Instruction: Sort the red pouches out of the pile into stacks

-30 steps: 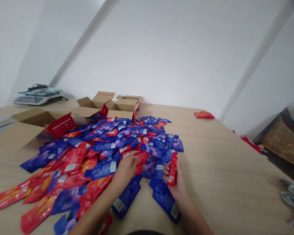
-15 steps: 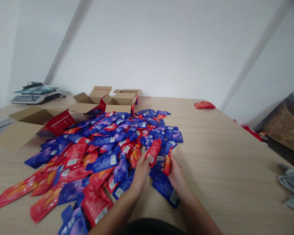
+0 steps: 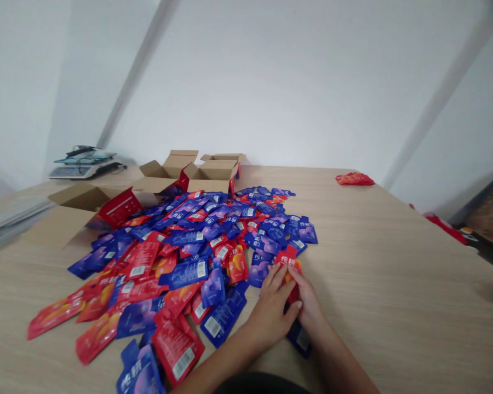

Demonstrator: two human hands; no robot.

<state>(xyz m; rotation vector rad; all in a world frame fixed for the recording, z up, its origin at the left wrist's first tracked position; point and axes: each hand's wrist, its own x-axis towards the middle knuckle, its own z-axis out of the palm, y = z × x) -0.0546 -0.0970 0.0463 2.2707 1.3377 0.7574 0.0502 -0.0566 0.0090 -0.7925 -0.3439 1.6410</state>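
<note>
Both hands meet at a red pouch (image 3: 288, 258) with white lettering and an orange fruit picture. My left hand (image 3: 274, 306) lies over its left side, fingers across the front and thumb near the lower end. From the right, my right hand (image 3: 309, 303) grips the same pouch, fingertips beside those of the left. Whether a second pouch lies behind it is hidden. Beneath the hands, a blue pouch (image 3: 301, 339) shows in part on the table. To the left spreads a loose heap of red and blue pouches (image 3: 184, 235).
Three open cardboard boxes (image 3: 68, 216) stand behind and left of the heap. A scale (image 3: 82, 168) with things piled on it sits at the far left. Red pouches (image 3: 354, 179) lie at the back right of the wooden table (image 3: 378, 273).
Earlier the hands were apart, each with a red pouch. Now they have come together around one visible red pouch, face with lettering showing. The view has shifted slightly left.
</note>
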